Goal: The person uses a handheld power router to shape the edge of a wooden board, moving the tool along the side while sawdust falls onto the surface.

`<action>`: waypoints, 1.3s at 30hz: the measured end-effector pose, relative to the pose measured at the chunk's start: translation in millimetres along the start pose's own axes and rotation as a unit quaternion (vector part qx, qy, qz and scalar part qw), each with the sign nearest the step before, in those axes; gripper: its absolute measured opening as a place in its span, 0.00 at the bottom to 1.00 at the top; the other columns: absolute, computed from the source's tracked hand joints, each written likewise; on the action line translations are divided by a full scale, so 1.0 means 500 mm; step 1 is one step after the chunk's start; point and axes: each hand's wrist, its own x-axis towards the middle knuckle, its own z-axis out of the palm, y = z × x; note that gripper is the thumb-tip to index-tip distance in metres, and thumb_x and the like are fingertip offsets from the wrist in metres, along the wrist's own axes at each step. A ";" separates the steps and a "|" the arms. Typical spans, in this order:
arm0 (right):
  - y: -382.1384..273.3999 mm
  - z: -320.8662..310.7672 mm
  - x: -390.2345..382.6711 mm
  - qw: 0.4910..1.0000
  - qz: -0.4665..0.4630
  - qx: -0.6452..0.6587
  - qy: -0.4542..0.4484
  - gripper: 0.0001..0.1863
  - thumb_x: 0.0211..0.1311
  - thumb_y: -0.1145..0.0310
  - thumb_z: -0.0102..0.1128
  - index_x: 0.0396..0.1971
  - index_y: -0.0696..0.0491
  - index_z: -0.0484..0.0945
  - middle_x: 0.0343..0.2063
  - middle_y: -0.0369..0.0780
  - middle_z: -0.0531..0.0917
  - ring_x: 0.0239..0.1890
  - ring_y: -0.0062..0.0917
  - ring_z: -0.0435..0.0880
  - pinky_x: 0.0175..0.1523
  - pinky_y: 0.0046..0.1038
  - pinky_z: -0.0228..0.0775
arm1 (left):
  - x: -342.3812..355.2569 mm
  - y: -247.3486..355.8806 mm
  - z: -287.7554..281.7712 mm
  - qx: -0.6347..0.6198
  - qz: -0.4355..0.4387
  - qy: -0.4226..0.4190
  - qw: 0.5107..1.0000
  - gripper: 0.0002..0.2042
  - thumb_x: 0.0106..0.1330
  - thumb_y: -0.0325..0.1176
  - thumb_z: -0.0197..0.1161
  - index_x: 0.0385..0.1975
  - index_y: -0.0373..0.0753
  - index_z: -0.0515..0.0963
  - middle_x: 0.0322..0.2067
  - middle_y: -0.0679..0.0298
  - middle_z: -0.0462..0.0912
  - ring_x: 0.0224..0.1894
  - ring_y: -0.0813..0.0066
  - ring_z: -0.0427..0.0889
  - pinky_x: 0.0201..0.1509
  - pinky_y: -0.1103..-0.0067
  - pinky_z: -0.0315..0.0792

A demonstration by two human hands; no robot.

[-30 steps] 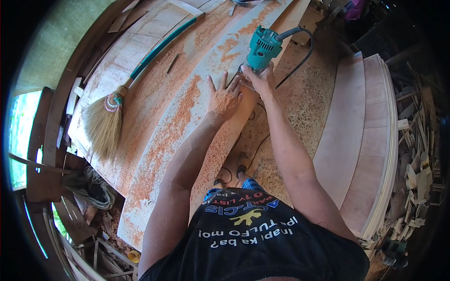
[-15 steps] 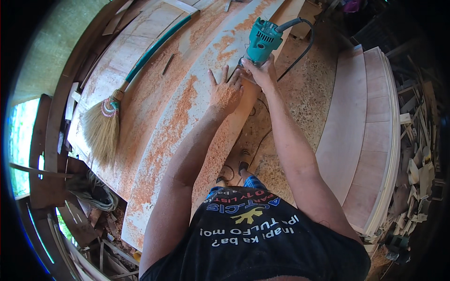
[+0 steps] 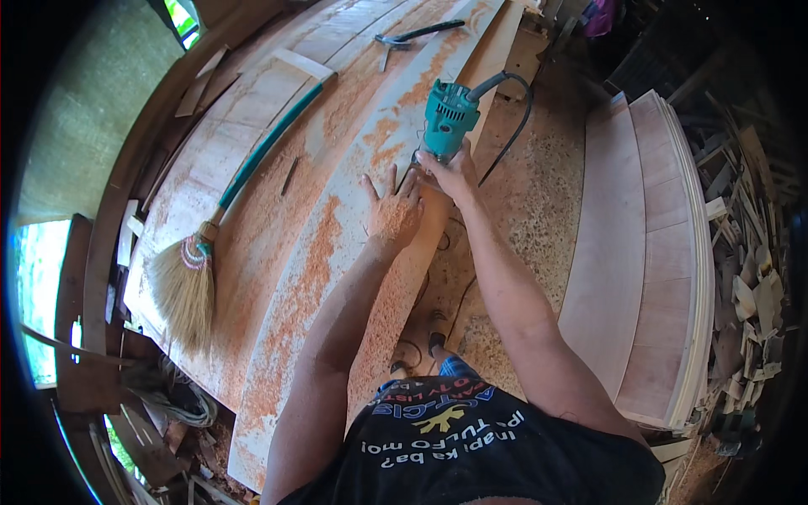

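Note:
A teal trim router [image 3: 449,114] stands on the right edge of a long, pale curved board [image 3: 282,362]. My right hand [image 3: 454,172] is closed around the router's lower part. Just left of it, my left hand [image 3: 396,217] lies palm down on the board with fingers spread, its fingertips close to the router's base. Sawdust coats the back of that hand. My right hand and the router body hide the bit and most of the base. Reddish shavings are strewn over the board around both hands.
Left of the board, a straw broom [image 3: 183,290] with a teal handle and a thin dark stick [image 3: 289,176] lie on wood panels. A hammer [image 3: 412,35] rests farther off. The router's black cord [image 3: 526,114] loops right. Curved panels [image 3: 602,261] and scrap wood [image 3: 753,311] fill the right.
The view has tilted farther ahead, so the scene sits lower and the hammer now shows whole. Both hands keep their places at the router, with at most a slight shift along the board.

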 end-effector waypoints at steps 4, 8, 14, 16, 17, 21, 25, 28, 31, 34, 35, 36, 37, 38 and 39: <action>0.011 -0.004 0.013 1.000 0.020 0.001 -0.004 0.48 0.50 0.57 0.76 0.61 0.65 0.53 0.48 0.48 0.79 0.48 0.34 0.82 0.48 0.32 0.77 | 0.014 -0.002 -0.002 -0.002 -0.006 -0.019 1.000 0.24 0.74 0.44 0.43 0.66 0.43 0.66 0.70 0.68 0.60 0.75 0.59 0.50 0.68 0.32 0.38; 0.018 -0.012 0.027 0.999 0.016 0.027 -0.005 0.47 0.51 0.61 0.75 0.61 0.64 0.52 0.48 0.47 0.80 0.45 0.32 0.83 0.43 0.30 0.80 | 0.030 0.001 0.011 -0.003 -0.001 -0.002 1.000 0.24 0.74 0.44 0.43 0.66 0.43 0.66 0.70 0.68 0.60 0.75 0.58 0.50 0.68 0.32 0.37; -0.039 -0.008 0.026 0.996 0.054 0.074 -0.017 0.45 0.53 0.68 0.73 0.62 0.61 0.48 0.46 0.45 0.79 0.41 0.26 0.84 0.34 0.26 0.84 | 0.043 -0.007 0.023 -0.007 0.001 0.013 1.000 0.23 0.73 0.44 0.46 0.64 0.44 0.69 0.70 0.68 0.61 0.74 0.58 0.50 0.68 0.32 0.37; -0.030 -0.011 0.033 0.993 0.073 0.091 -0.015 0.46 0.53 0.66 0.74 0.62 0.62 0.48 0.46 0.46 0.79 0.41 0.27 0.84 0.35 0.27 0.83 | 0.048 -0.004 0.024 -0.002 0.002 0.013 1.000 0.23 0.73 0.44 0.46 0.64 0.44 0.69 0.70 0.68 0.61 0.74 0.58 0.51 0.68 0.32 0.37; -0.022 -0.012 0.037 0.993 0.071 0.091 -0.014 0.46 0.53 0.66 0.74 0.62 0.62 0.48 0.46 0.46 0.79 0.41 0.27 0.84 0.35 0.27 0.83 | 0.050 -0.003 0.025 0.003 0.002 0.013 1.000 0.23 0.72 0.44 0.46 0.64 0.44 0.69 0.70 0.68 0.61 0.74 0.58 0.51 0.68 0.32 0.37; 0.029 -0.024 0.061 0.998 0.019 0.060 -0.005 0.48 0.52 0.65 0.74 0.63 0.62 0.48 0.46 0.47 0.78 0.41 0.29 0.84 0.35 0.28 0.83 | 0.066 0.005 0.031 -0.011 0.005 0.028 1.000 0.23 0.72 0.44 0.46 0.64 0.44 0.69 0.69 0.68 0.61 0.74 0.58 0.51 0.67 0.32 0.38; 0.012 -0.016 0.062 1.000 -0.002 0.003 -0.002 0.47 0.52 0.64 0.74 0.62 0.62 0.48 0.46 0.47 0.78 0.40 0.29 0.84 0.35 0.28 0.84 | 0.066 -0.005 0.035 -0.007 0.001 0.023 1.000 0.23 0.72 0.44 0.46 0.64 0.43 0.68 0.69 0.67 0.62 0.74 0.57 0.52 0.67 0.32 0.38; -0.027 -0.009 0.055 0.994 0.066 0.090 -0.021 0.47 0.53 0.65 0.74 0.62 0.62 0.49 0.45 0.47 0.78 0.38 0.28 0.85 0.33 0.27 0.84 | 0.069 -0.012 0.036 -0.004 0.001 0.030 1.000 0.22 0.72 0.42 0.47 0.63 0.43 0.70 0.69 0.67 0.62 0.73 0.57 0.53 0.67 0.32 0.38; -0.014 -0.028 0.072 0.995 0.049 0.082 -0.010 0.46 0.53 0.66 0.74 0.62 0.61 0.49 0.45 0.47 0.77 0.37 0.27 0.85 0.31 0.26 0.84 | 0.088 0.001 0.037 -0.018 0.008 0.042 0.999 0.21 0.72 0.41 0.48 0.62 0.43 0.71 0.69 0.66 0.63 0.73 0.56 0.54 0.67 0.32 0.37; -0.006 -0.032 0.081 0.995 0.049 0.082 -0.013 0.45 0.54 0.66 0.73 0.62 0.61 0.49 0.46 0.47 0.77 0.36 0.27 0.85 0.31 0.26 0.84 | 0.096 0.004 0.037 -0.024 0.004 0.035 0.999 0.21 0.72 0.42 0.47 0.62 0.43 0.71 0.69 0.66 0.63 0.74 0.57 0.53 0.67 0.32 0.37; -0.006 -0.032 0.083 0.995 0.049 0.083 -0.014 0.45 0.54 0.66 0.73 0.62 0.61 0.49 0.46 0.47 0.77 0.36 0.27 0.85 0.31 0.26 0.84 | 0.097 0.003 0.038 -0.023 0.003 0.030 0.999 0.21 0.73 0.42 0.47 0.62 0.43 0.71 0.69 0.66 0.63 0.74 0.57 0.52 0.67 0.32 0.37; -0.006 -0.032 0.085 0.997 0.046 0.068 -0.010 0.45 0.53 0.66 0.73 0.62 0.61 0.49 0.47 0.47 0.77 0.36 0.27 0.85 0.31 0.26 0.84 | 0.099 0.002 0.040 -0.023 0.002 0.029 0.999 0.21 0.73 0.42 0.47 0.62 0.43 0.71 0.69 0.66 0.63 0.74 0.57 0.52 0.67 0.32 0.37; -0.006 -0.032 0.087 0.998 0.043 0.054 -0.007 0.45 0.53 0.66 0.73 0.62 0.61 0.49 0.47 0.48 0.76 0.36 0.27 0.85 0.31 0.26 0.84 | 0.102 0.001 0.042 -0.019 0.003 0.032 0.999 0.21 0.73 0.42 0.47 0.62 0.43 0.71 0.69 0.66 0.63 0.74 0.57 0.52 0.67 0.32 0.36; -0.010 -0.030 0.087 0.997 0.044 0.055 -0.008 0.45 0.53 0.66 0.73 0.62 0.61 0.49 0.47 0.48 0.76 0.36 0.27 0.85 0.31 0.26 0.84 | 0.103 0.000 0.044 -0.016 0.003 0.033 0.999 0.21 0.73 0.43 0.47 0.62 0.43 0.71 0.69 0.66 0.63 0.74 0.57 0.51 0.67 0.32 0.36; -0.014 -0.028 0.088 0.995 0.059 0.082 -0.016 0.45 0.53 0.66 0.74 0.61 0.61 0.49 0.47 0.47 0.76 0.36 0.28 0.85 0.30 0.26 0.84 | 0.104 -0.002 0.045 -0.015 0.003 0.031 0.999 0.21 0.73 0.43 0.47 0.62 0.43 0.71 0.69 0.66 0.63 0.74 0.57 0.51 0.67 0.32 0.36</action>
